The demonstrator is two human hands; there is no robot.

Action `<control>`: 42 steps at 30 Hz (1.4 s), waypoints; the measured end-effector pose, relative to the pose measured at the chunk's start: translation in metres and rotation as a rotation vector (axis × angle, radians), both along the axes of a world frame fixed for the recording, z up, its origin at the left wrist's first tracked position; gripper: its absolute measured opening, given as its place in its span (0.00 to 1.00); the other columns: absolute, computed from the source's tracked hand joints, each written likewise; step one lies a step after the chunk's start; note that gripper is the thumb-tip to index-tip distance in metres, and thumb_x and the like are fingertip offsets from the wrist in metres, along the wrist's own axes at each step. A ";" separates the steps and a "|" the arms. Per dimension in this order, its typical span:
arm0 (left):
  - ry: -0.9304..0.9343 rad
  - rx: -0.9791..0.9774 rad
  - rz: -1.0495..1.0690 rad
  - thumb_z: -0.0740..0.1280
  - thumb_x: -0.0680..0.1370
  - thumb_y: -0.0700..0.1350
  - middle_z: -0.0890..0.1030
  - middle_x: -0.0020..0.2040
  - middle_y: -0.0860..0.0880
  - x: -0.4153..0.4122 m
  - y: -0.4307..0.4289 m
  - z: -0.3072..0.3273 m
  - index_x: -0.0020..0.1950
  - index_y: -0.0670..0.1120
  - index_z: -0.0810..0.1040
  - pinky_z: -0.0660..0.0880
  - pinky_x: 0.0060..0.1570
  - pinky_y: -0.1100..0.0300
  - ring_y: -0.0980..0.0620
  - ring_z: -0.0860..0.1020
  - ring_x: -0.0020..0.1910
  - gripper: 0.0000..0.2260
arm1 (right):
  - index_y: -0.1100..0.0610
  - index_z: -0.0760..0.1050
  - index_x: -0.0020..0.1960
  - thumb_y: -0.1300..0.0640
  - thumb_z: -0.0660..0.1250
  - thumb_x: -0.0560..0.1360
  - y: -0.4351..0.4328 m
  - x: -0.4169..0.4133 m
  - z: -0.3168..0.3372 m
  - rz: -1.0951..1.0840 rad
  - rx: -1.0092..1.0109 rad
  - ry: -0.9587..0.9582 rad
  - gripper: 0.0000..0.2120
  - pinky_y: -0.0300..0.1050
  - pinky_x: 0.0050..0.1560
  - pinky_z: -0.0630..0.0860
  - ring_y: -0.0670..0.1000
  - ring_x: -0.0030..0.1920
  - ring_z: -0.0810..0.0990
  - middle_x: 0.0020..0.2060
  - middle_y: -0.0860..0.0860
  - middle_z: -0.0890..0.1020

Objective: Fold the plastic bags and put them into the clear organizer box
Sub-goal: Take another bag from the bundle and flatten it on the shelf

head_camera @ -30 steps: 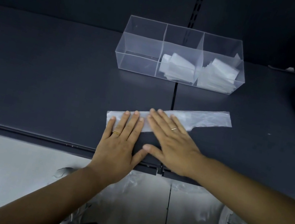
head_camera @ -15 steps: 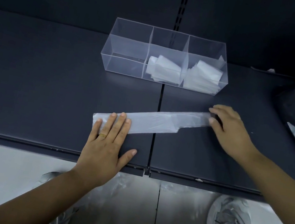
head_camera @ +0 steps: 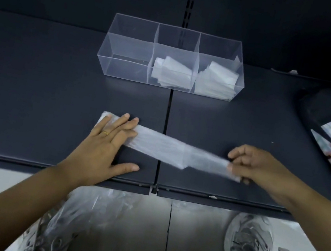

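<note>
A dark shelf (head_camera: pixel 33 91) with the person's two bare hands working at its front edge. The plastic bag (head_camera: pixel 162 148), folded lengthwise into a long narrow strip, lies across the seam between the two shelf panels, its ends pointing roughly to ten o'clock and four o'clock. The left hand (head_camera: pixel 108 144) lies flat on the ten o'clock end, fingers straight and close together, thumb spread out toward three o'clock on the bare shelf; a gold ring (head_camera: pixel 105 133) sits on one finger. The right hand (head_camera: pixel 259 164) holds the four o'clock end, fingers curled, with the strip pinched between thumb and fingers; this end is motion-blurred, so whether it touches the shelf cannot be told. At twelve o'clock from the strip, well apart from it, stands the clear organizer box (head_camera: pixel 128 52), three compartments in a row. Its nine o'clock compartment holds nothing visible; the middle compartment holds a few folded bags (head_camera: pixel 172 72); the three o'clock compartment holds a fuller stack of folded bags (head_camera: pixel 216 81). At two to three o'clock on the shelf lies a dark carrier bag (head_camera: pixel 327 103) with a patterned panel. Below the shelf edge, at six to seven o'clock, loose clear plastic (head_camera: pixel 96 212) lies on the floor; a grey shoe (head_camera: pixel 250 240) shows at five o'clock.
</note>
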State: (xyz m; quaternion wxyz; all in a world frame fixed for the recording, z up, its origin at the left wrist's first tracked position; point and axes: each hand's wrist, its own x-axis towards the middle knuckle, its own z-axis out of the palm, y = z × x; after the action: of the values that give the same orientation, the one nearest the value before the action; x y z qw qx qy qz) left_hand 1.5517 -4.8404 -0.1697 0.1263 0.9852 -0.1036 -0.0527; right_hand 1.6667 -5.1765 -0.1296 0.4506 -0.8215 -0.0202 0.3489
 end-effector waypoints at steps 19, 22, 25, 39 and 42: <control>0.344 -1.454 0.500 0.62 0.78 0.41 0.85 0.49 0.54 -0.004 -0.126 0.055 0.50 0.54 0.85 0.74 0.53 0.70 0.57 0.82 0.52 0.13 | 0.53 0.69 0.68 0.33 0.66 0.70 0.025 -0.014 0.044 0.183 0.545 0.177 0.34 0.37 0.35 0.73 0.48 0.31 0.71 0.64 0.51 0.78; 0.481 -1.646 0.571 0.63 0.79 0.45 0.84 0.54 0.48 -0.003 -0.115 0.047 0.56 0.49 0.83 0.76 0.58 0.61 0.52 0.81 0.57 0.10 | 0.53 0.67 0.70 0.49 0.71 0.73 0.042 -0.021 0.024 0.419 0.500 0.226 0.29 0.38 0.36 0.74 0.46 0.32 0.72 0.61 0.53 0.78; 0.532 -1.748 0.650 0.62 0.78 0.48 0.83 0.57 0.44 -0.004 -0.108 0.034 0.60 0.43 0.80 0.77 0.58 0.56 0.48 0.80 0.58 0.15 | 0.55 0.72 0.63 0.57 0.73 0.72 0.055 -0.025 0.003 0.342 0.331 0.214 0.21 0.40 0.34 0.74 0.47 0.32 0.74 0.49 0.52 0.83; 0.301 -1.291 0.980 0.63 0.81 0.43 0.83 0.49 0.39 0.043 -0.050 0.017 0.52 0.36 0.81 0.78 0.33 0.66 0.49 0.82 0.40 0.11 | 0.54 0.78 0.45 0.63 0.73 0.71 0.067 -0.032 -0.016 0.144 0.083 0.082 0.07 0.37 0.23 0.68 0.47 0.24 0.76 0.40 0.49 0.86; 0.221 -1.284 1.012 0.65 0.80 0.43 0.82 0.44 0.40 0.046 -0.044 0.012 0.46 0.38 0.82 0.78 0.31 0.65 0.50 0.81 0.37 0.10 | 0.53 0.78 0.44 0.62 0.73 0.70 0.073 -0.031 -0.017 0.134 0.054 0.013 0.07 0.32 0.23 0.66 0.45 0.23 0.75 0.38 0.48 0.86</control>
State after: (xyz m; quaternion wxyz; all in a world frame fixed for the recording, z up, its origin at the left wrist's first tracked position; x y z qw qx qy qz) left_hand 1.5981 -4.8846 -0.1572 0.6830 0.6377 0.3559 -0.0166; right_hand 1.6354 -5.1037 -0.1462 0.4481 -0.8036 -0.0817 0.3831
